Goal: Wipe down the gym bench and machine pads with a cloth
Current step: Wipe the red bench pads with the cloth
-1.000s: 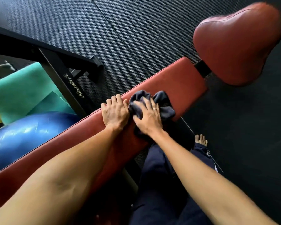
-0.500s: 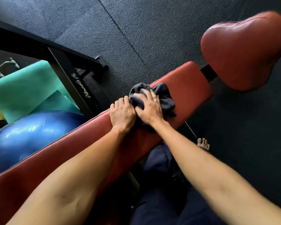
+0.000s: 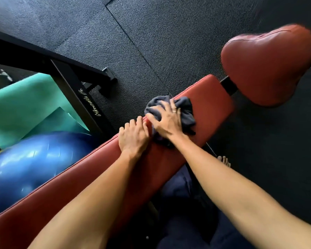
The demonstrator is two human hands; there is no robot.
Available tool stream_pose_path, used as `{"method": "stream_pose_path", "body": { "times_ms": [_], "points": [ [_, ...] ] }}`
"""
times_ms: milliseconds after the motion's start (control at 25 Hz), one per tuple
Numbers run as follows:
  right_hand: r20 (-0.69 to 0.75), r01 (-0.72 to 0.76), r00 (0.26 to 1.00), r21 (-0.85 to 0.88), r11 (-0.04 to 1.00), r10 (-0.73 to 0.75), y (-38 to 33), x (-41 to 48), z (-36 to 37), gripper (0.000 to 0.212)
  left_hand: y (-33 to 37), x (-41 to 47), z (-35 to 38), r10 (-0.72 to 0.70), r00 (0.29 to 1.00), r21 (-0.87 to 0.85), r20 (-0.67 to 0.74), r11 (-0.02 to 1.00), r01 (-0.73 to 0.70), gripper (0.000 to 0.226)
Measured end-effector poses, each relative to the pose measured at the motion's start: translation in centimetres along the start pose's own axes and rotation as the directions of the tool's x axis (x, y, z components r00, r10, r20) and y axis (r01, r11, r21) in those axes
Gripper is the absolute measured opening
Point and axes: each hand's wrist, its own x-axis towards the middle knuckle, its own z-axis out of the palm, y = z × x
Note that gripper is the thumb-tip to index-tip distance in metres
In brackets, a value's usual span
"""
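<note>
We had the right grip (image 3: 166, 121) spread wide and pressed palm-down on the bunched dark grey cloth (image 3: 186, 112), keeping it by pressure, not by a closed pinch. The cloth lay under and just beyond that grip, on the long red vinyl-padded gym table (image 3: 210, 97), near its far end. Just beside the right grip, on its thumb side, the left grip (image 3: 133, 139) lay flat and relaxed on the same pad, holding nothing.

We judged the cloth the chief risk: bunched as it was, it could roll out from under the splayed fingers (image 3: 173, 107) on a quick stroke and drop over the edge to the black rubber floor (image 3: 169, 42). A stroke drawn back toward the left grip could run into it, the two being almost touching. Beyond the right grip the rounded red seat pad (image 3: 269, 65) stood across a gap, and we thought a stroke carried past the table's end could slip into that gap
</note>
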Motion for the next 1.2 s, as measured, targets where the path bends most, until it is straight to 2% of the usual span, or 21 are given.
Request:
{"method": "stream_pose_path", "body": {
  "times_ms": [120, 240, 400, 440, 560, 640, 720, 800, 880, 920, 1000, 1080, 1120, 1200],
  "points": [
    [0.057, 0.106, 0.993, 0.000, 0.994, -0.106, -0.6, -0.5, 0.5, 0.070, -0.1, -0.1, 0.2, 0.001, 1.000, 0.014, -0.024, 1.000, 0.000, 0.051],
    [0.088, 0.165, 0.984, -0.154, 0.974, -0.153, 1.1, 3.1, -0.4, 0.063, 0.1, 0.0, 0.3, -0.003, 0.999, -0.017, -0.044, 1.000, 0.002, 0.042],
    [0.173, -0.022, 0.982, -0.275, 0.961, 0.072, -0.7, 7.4, -1.8, 0.062, 0.1, 0.1, 0.3, -0.010, 0.999, -0.014, -0.042, 1.000, 0.009, 0.045],
    [0.173, -0.012, 0.983, -0.282, 0.959, 0.064, -1.7, 6.8, -1.6, 0.062, 0.1, 0.1, 0.2, -0.012, 0.999, -0.026, -0.038, 1.000, 0.011, 0.045],
    [0.115, 0.166, 0.983, -0.190, 0.968, -0.146, -3.0, 3.8, -0.9, 0.056, 0.1, 0.0, 0.1, -0.013, 0.999, -0.028, -0.050, 1.000, 0.012, 0.045],
    [0.174, 0.227, 0.965, -0.188, 0.955, -0.196, -1.9, 3.9, -1.4, 0.058, 0.1, -0.1, 0.2, -0.006, 0.999, -0.035, -0.053, 0.999, 0.004, 0.042],
    [0.261, 0.184, 0.958, -0.245, 0.952, -0.119, -0.6, 6.8, -2.4, 0.061, 0.0, 0.1, 0.4, -0.014, 0.998, -0.031, -0.056, 0.999, 0.012, 0.041],
    [0.288, 0.055, 0.957, -0.318, 0.947, 0.041, 0.5, 9.4, -2.9, 0.054, 0.1, 0.1, 0.5, -0.008, 0.998, -0.037, -0.064, 0.999, 0.006, 0.042],
    [0.273, -0.008, 0.954, -0.385, 0.923, 0.122, -0.2, 9.5, -2.3, 0.055, 0.0, 0.1, 0.6, -0.010, 0.998, -0.030, -0.067, 1.000, 0.008, 0.041],
    [0.242, 0.003, 0.965, -0.396, 0.918, 0.102, -0.8, 8.7, -1.4, 0.059, 0.0, 0.0, 0.7, -0.010, 0.998, -0.039, -0.061, 0.999, 0.008, 0.040],
    [0.126, 0.062, 0.992, -0.294, 0.954, -0.026, -2.0, 5.2, -0.2, 0.061, 0.0, 0.0, 0.5, -0.008, 0.997, -0.043, -0.073, 0.999, 0.005, 0.038],
    [0.027, 0.116, 0.993, -0.130, 0.985, -0.113, -0.4, 1.9, 0.0, 0.055, 0.1, 0.0, 0.3, -0.007, 0.998, -0.058, -0.065, 0.998, 0.003, 0.038],
    [-0.003, 0.115, 0.993, -0.076, 0.990, -0.115, 1.1, 0.8, -0.1, 0.052, 0.1, -0.1, 0.3, -0.012, 0.998, -0.056, -0.064, 0.998, 0.008, 0.040],
    [-0.070, 0.011, 0.997, -0.033, 0.999, -0.014, 4.4, 0.1, -0.8, 0.057, 0.1, -0.1, 0.3, -0.016, 0.997, -0.046, -0.071, 0.999, 0.013, 0.043]
  ]
}}
